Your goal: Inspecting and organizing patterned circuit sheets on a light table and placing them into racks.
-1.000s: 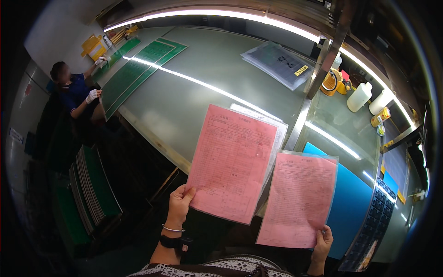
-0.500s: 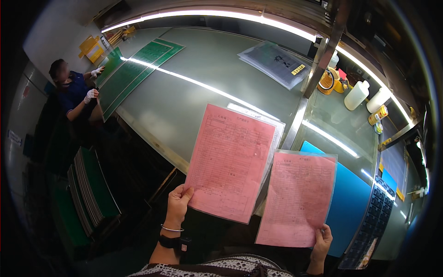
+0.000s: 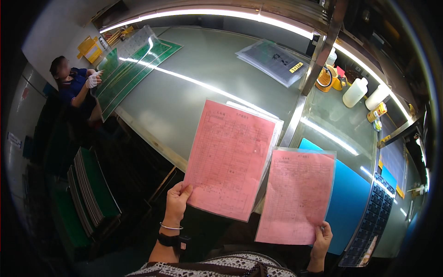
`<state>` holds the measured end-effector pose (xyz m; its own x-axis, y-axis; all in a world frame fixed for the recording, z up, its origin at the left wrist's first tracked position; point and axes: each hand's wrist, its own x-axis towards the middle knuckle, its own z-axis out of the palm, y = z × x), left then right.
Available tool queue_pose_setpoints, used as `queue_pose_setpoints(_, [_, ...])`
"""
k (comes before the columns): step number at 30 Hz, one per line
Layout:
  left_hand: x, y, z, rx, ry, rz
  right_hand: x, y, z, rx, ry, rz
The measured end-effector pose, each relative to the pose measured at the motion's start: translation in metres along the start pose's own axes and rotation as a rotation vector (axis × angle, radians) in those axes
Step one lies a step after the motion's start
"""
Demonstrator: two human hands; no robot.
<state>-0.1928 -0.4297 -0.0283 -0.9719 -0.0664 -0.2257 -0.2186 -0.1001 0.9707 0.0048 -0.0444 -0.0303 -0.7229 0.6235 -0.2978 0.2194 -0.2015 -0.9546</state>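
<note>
My left hand (image 3: pixel 176 203) is closed on the lower left corner of a pink printed form in a clear sleeve (image 3: pixel 229 159), tilted a little to the right. At its upper right edge, white sheets show from behind. My right hand (image 3: pixel 321 237) pinches the lower right corner of a second pink form in a clear sleeve (image 3: pixel 297 194). Both forms are held up side by side over the near edge of the glass-topped table (image 3: pixel 198 64), with a narrow gap between them. Behind the second form lies a blue sheet (image 3: pixel 348 203), partly covered by it.
Clear films (image 3: pixel 272 62) lie at the table's far right. Beyond a metal post (image 3: pixel 323 55) stand white bottles (image 3: pixel 355 93) and yellow tape rolls (image 3: pixel 325 79). A co-worker (image 3: pixel 76 87) handles a clear film over a green panel (image 3: pixel 138 69). Green panels (image 3: pixel 92 184) are racked at lower left.
The co-worker's hands have come together, and a clear film now rises over the green panel. My two forms have shifted up very slightly; my grip is the same.
</note>
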Motion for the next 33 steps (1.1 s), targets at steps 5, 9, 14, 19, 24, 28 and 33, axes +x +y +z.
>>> queue_pose_setpoints(5, [-0.001, 0.0026, 0.0012, 0.017, -0.008, 0.001, -0.0008, -0.0015, 0.0016, 0.004, 0.009, 0.005])
queue_pose_setpoints(9, [-0.0001, 0.0015, 0.001, 0.02, -0.014, -0.002, 0.0003, -0.001, 0.0013, -0.013, 0.011, 0.011])
queue_pose_setpoints(14, [-0.0014, 0.0075, 0.0041, -0.02, -0.013, 0.008, -0.0014, -0.0016, 0.0018, -0.038, 0.006, -0.016])
queue_pose_setpoints(19, [-0.0003, 0.0062, 0.0054, -0.016, -0.025, 0.01, 0.0011, 0.0055, -0.0034, -0.041, 0.02, -0.028])
queue_pose_setpoints(24, [-0.0006, 0.0049, 0.0058, -0.018, -0.024, 0.01, -0.0002, 0.0016, -0.0009, -0.037, 0.008, -0.033])
queue_pose_setpoints(28, [-0.0018, 0.0061, 0.0065, -0.018, -0.024, 0.012, -0.0007, 0.0039, -0.0043, -0.028, 0.0, -0.017])
queue_pose_setpoints(33, [-0.0024, 0.0059, 0.0061, -0.013, -0.03, 0.017, -0.0014, 0.0044, -0.0051, -0.002, 0.021, -0.005])
